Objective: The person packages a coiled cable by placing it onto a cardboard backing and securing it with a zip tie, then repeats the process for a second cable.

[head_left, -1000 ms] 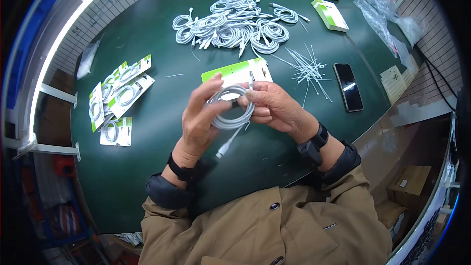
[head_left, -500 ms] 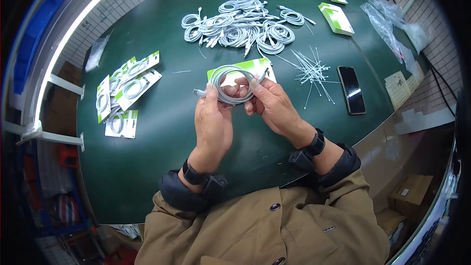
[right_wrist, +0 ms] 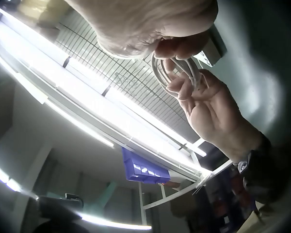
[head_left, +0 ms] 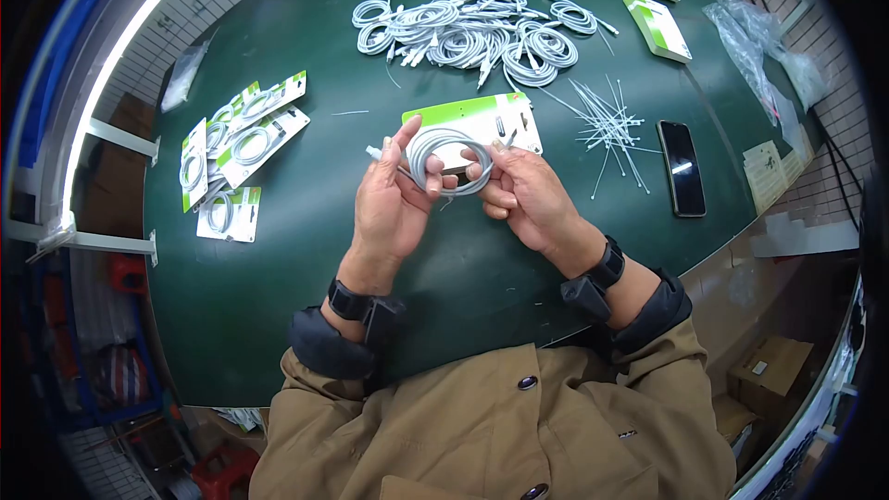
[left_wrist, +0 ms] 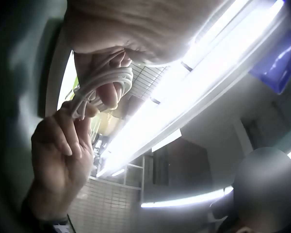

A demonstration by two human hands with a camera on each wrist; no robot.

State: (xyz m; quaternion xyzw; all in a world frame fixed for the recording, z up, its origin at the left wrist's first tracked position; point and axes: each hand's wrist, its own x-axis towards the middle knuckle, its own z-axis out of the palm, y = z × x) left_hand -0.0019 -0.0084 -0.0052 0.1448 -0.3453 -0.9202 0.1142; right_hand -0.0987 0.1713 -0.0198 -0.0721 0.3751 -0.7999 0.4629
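Both hands are working on one coiled gray-white cable (head_left: 448, 136) right in front of the person, and they're holding it up just above the bench (head_left: 296, 306). The left hand (head_left: 387, 208) is gripping the left side of the loop, with its index finger sticking up and other fingertips poking through the ring. The right hand (head_left: 535, 199) is pinching the right side between thumb and fingers. One connector is sticking out past each hand. A green-and-white card (head_left: 474, 111) is lying flat on the bench behind the loop, partly covered by it. Farther back a big messy pile of coiled cables (head_left: 463, 32) is sitting there, and a bunch of thin white ties (head_left: 608, 125) is lying fanned out to the right, near a black phone (head_left: 681, 167). Over on the left, a heap of carded cables (head_left: 248, 143) is overlapping every which way. Some crumpled plastic bags (head_left: 755, 46) are resting along the right edge.
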